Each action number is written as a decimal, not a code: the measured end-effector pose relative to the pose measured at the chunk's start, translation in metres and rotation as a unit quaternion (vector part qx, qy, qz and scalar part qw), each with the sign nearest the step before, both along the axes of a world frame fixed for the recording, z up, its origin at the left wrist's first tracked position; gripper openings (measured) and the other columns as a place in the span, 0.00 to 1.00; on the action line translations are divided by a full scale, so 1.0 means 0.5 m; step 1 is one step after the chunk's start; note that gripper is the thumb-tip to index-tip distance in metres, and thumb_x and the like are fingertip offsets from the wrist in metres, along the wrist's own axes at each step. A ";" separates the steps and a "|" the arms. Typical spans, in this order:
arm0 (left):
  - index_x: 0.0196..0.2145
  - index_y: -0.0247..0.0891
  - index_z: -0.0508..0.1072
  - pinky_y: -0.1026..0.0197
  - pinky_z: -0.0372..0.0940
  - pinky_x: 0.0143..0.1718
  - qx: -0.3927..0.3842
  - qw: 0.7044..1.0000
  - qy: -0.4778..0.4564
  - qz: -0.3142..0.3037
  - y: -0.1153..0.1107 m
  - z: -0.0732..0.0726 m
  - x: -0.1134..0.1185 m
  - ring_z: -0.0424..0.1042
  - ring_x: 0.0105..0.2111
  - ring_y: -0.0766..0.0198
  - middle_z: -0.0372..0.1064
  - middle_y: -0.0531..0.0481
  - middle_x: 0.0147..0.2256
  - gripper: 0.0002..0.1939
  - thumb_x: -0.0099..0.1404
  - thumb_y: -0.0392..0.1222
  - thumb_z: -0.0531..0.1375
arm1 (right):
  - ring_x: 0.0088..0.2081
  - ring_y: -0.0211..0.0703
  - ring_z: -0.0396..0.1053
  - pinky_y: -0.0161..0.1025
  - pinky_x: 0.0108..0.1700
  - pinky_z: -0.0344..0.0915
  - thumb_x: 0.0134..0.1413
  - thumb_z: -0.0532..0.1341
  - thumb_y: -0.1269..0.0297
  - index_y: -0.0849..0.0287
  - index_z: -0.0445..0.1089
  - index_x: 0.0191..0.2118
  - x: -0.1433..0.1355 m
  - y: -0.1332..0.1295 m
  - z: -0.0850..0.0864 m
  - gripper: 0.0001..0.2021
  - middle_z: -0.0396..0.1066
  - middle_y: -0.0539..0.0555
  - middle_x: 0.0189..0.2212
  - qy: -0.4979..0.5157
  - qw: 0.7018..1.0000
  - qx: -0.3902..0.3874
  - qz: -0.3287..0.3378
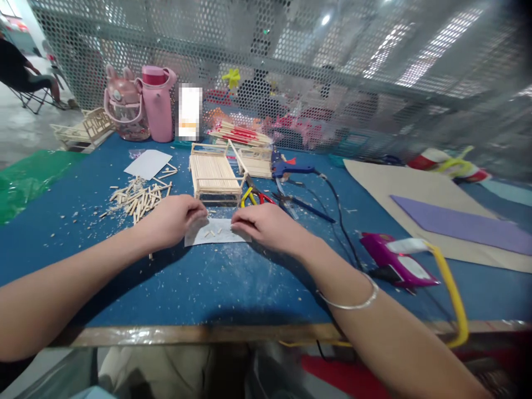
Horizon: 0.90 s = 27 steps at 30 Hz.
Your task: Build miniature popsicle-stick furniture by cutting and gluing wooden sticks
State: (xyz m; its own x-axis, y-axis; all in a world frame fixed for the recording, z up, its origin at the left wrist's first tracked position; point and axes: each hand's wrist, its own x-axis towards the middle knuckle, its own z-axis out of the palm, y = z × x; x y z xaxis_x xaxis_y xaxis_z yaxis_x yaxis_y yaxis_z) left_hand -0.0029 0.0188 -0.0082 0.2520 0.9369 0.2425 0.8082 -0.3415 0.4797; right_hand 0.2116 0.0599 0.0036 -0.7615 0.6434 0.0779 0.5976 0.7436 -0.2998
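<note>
A small white paper strip (pixel 216 235) lies in front of me on the blue table, with a few tiny wood bits on it. My left hand (pixel 177 220) has its fingers closed at the strip's left end. At the right end, the fingers of my right hand (pixel 266 224) are pinched on the paper. Just beyond my hands stands a little bed-like frame of wooden sticks (pixel 214 170). A pile of short cut sticks (pixel 141 197) lies beyond my left forearm.
Pliers (pixel 254 197) and a blue glue gun (pixel 291 168) lie behind my right hand. To the right are a magenta device (pixel 394 259) and a purple sheet (pixel 461 224). Pink bottles (pixel 158 105) stand at the back left, before a perforated metal screen (pixel 291 61).
</note>
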 end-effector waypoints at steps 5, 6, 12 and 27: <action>0.23 0.39 0.64 0.61 0.56 0.24 0.025 0.997 0.061 -0.028 -0.035 0.014 0.043 0.64 0.22 0.63 0.66 0.50 0.22 0.17 0.67 0.41 0.44 | 0.29 0.40 0.65 0.36 0.29 0.49 0.53 0.55 0.72 0.59 0.71 0.29 -0.014 -0.004 -0.018 0.08 0.73 0.54 0.28 -0.079 0.991 0.108 0.016; 0.23 0.39 0.64 0.61 0.56 0.24 0.028 0.996 0.077 -0.044 -0.040 0.013 0.049 0.64 0.22 0.62 0.65 0.50 0.22 0.17 0.67 0.43 0.45 | 0.29 0.40 0.65 0.36 0.29 0.49 0.53 0.55 0.72 0.59 0.71 0.29 -0.016 -0.005 -0.020 0.08 0.73 0.54 0.28 -0.083 0.989 0.118 0.020; 0.23 0.38 0.64 0.60 0.61 0.32 0.028 0.987 0.103 -0.117 -0.030 -0.015 0.053 0.67 0.30 0.60 0.68 0.48 0.27 0.11 0.64 0.37 0.53 | 0.33 0.41 0.65 0.36 0.29 0.49 0.58 0.53 0.68 0.60 0.72 0.32 -0.018 -0.006 -0.025 0.10 0.72 0.56 0.30 -0.074 0.984 0.156 0.045; 0.25 0.37 0.64 0.64 0.54 0.26 -0.006 0.992 0.108 -0.057 -0.012 -0.020 0.055 0.65 0.27 0.63 0.66 0.52 0.25 0.08 0.60 0.40 0.58 | 0.32 0.41 0.64 0.39 0.33 0.46 0.57 0.56 0.66 0.62 0.72 0.31 -0.020 0.011 -0.043 0.09 0.73 0.54 0.27 -0.026 0.978 0.200 0.060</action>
